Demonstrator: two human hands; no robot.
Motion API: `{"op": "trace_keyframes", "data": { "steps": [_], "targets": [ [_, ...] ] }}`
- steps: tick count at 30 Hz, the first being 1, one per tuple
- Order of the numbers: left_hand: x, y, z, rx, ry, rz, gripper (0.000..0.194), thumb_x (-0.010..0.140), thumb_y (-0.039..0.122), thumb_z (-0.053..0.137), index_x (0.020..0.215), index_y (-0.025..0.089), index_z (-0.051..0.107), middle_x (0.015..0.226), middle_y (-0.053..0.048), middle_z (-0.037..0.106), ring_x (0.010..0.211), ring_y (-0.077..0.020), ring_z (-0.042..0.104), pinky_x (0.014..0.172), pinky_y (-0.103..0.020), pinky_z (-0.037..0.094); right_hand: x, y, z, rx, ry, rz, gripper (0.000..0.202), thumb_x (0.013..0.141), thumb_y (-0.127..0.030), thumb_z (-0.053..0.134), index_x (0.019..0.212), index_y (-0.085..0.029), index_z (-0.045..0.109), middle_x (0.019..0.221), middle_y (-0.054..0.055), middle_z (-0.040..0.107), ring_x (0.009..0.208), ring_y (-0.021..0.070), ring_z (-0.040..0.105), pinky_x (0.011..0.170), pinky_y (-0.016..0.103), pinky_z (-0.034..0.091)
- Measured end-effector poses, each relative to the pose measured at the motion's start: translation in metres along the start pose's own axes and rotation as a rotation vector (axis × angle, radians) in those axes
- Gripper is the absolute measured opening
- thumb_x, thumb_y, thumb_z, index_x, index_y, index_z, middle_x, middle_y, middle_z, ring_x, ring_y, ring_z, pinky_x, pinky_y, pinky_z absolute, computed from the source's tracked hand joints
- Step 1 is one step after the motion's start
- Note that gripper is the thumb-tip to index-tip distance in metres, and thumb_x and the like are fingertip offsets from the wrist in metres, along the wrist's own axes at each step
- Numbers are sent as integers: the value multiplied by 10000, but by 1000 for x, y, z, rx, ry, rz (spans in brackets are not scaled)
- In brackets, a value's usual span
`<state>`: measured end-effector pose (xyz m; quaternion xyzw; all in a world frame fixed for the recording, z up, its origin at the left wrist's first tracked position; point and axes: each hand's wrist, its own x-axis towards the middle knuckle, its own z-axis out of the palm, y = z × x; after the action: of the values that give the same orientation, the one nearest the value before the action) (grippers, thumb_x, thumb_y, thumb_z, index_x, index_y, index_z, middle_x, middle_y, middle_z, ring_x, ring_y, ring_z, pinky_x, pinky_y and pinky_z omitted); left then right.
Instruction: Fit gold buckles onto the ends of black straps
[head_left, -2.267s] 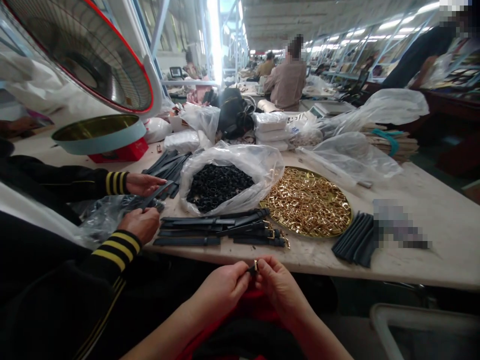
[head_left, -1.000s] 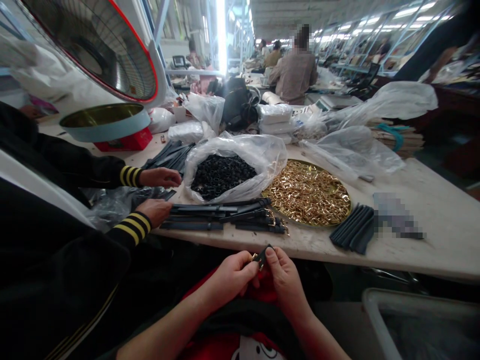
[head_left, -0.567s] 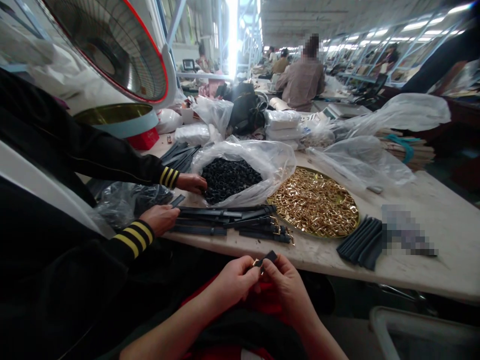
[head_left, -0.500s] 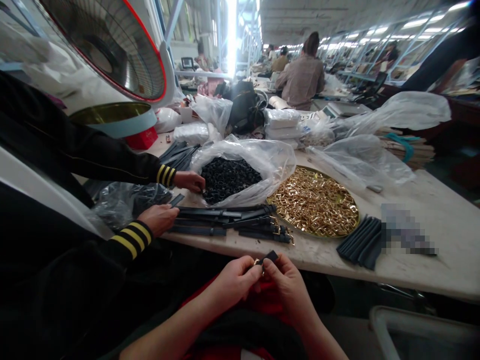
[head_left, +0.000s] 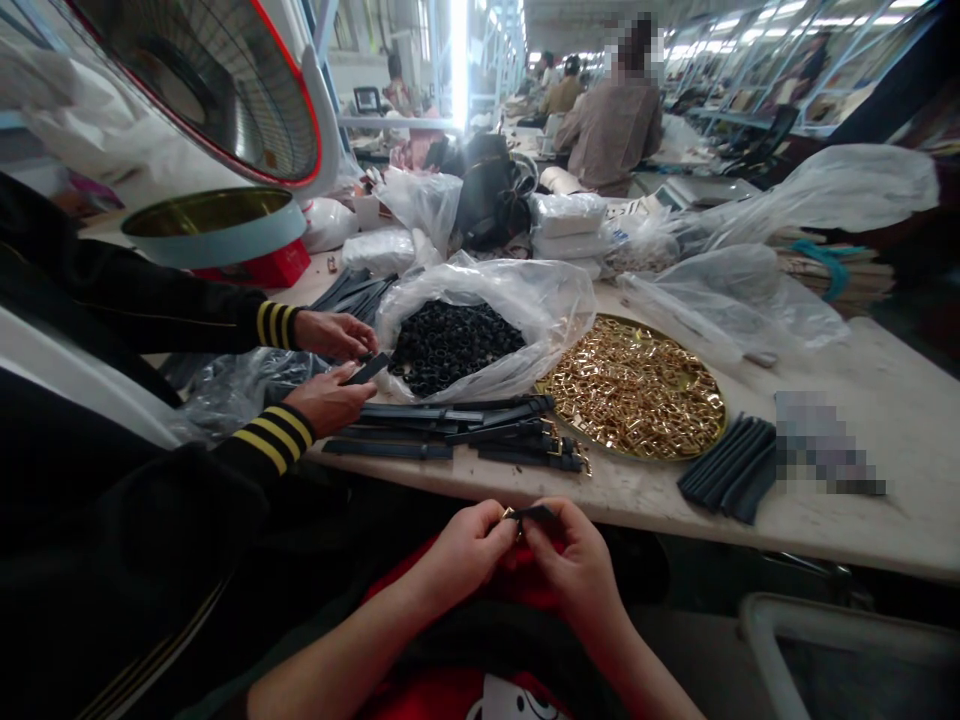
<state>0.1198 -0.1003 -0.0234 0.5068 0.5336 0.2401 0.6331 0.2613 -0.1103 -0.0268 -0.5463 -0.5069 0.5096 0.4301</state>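
Below the table's front edge, my left hand [head_left: 466,547] and my right hand [head_left: 576,562] pinch one short black strap [head_left: 537,513] with a gold buckle [head_left: 510,515] at its left end. The hands meet at the strap, fingertips touching. On the table just beyond them lies a row of finished black straps [head_left: 457,430]. Behind that sit a clear bag of black loops [head_left: 459,342] and a round gold tray of gold buckles [head_left: 631,388]. A small pile of short black straps [head_left: 729,467] lies to the right.
A co-worker in black sleeves with yellow stripes sits at my left; both their hands [head_left: 330,368] hold a black strap by the bag. A fan [head_left: 202,80], a round tin [head_left: 214,228], plastic bags [head_left: 739,290] and seated people fill the back. A grey bin [head_left: 847,655] stands lower right.
My hands stay together on the strap, which has turned flatter. The co-worker's far hand pulled back from the bag of loops and now meets their near hand on a strap.
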Motion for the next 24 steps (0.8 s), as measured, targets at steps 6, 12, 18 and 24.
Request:
{"op": "trace_keyframes", "data": {
  "steps": [6,12,18,24],
  "targets": [
    [-22,14,1,240,-18,112,286,818,386,441,654,154,482,590,31,522,551,-90,450,487,-189,292,-11,9,-7,39,-104,31,251,726,-416,605,733,-197,484,634,-24,516,582,131,487,553,241,392],
    [-18,6,-3,163,-65,56,349,765,487,492,635,166,451,478,54,464,443,-83,392,430,-195,254,-7,6,-7,147,-200,46,301,688,-419,642,699,-191,446,600,-49,450,552,103,411,525,227,334],
    [-2,13,-8,164,35,97,239,728,324,554,892,157,508,584,44,547,501,-111,480,493,-209,340,-2,-7,-8,36,-230,-22,96,762,-271,547,784,-179,532,740,13,582,690,154,523,630,267,408],
    [17,21,-23,187,-34,154,204,809,330,469,873,165,570,635,25,552,549,-94,478,504,-187,348,65,-21,-45,-164,-313,-100,182,781,-317,518,895,-181,561,777,16,610,713,156,566,625,257,447]
  ]
}}
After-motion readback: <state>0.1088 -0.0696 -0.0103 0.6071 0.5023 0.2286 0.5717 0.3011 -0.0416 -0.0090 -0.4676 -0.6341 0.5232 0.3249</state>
